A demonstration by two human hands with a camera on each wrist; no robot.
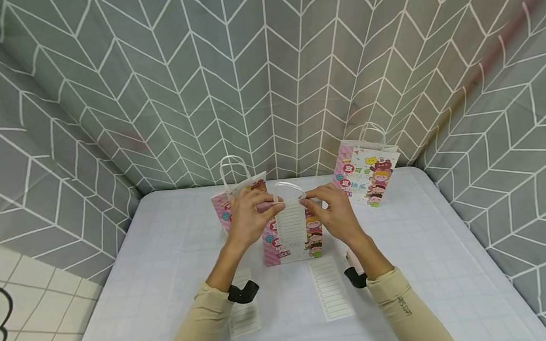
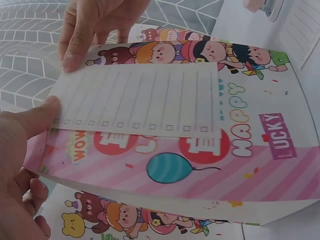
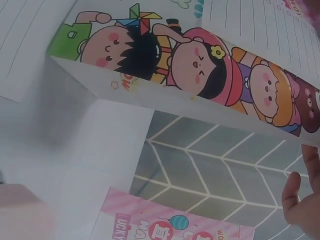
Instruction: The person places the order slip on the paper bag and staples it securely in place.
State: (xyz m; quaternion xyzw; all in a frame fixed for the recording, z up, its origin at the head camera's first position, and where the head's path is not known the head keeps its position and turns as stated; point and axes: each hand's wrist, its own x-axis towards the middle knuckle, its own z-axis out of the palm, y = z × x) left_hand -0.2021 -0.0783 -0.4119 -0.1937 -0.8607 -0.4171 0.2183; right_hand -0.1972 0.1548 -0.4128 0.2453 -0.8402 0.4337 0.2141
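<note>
A pink and white paper gift bag (image 1: 271, 258) with cartoon figures stands upright between my hands, its white handle (image 1: 289, 184) looped above. Flat against its front, at the top edge, lies a lined checklist sheet (image 2: 140, 97). With thumb and fingers my left hand (image 1: 247, 214) pinches one top corner of the sheet against the bag rim. My right hand (image 1: 338, 212) pinches the other top corner the same way; in the left wrist view its thumb (image 2: 75, 52) presses on the paper. The right wrist view shows the bag's side (image 3: 150, 107), with the right fingers partly cut off.
A similar bag (image 1: 221, 206) stands behind my left hand, another (image 1: 366, 174) at the back right. Two lined sheets (image 1: 331, 288) (image 1: 245, 320) lie on the white table (image 1: 167, 283) nearer me. Beside my right wrist sits a pale pink object (image 1: 354, 261), partly hidden. A patterned curtain (image 1: 267, 86) hangs behind.
</note>
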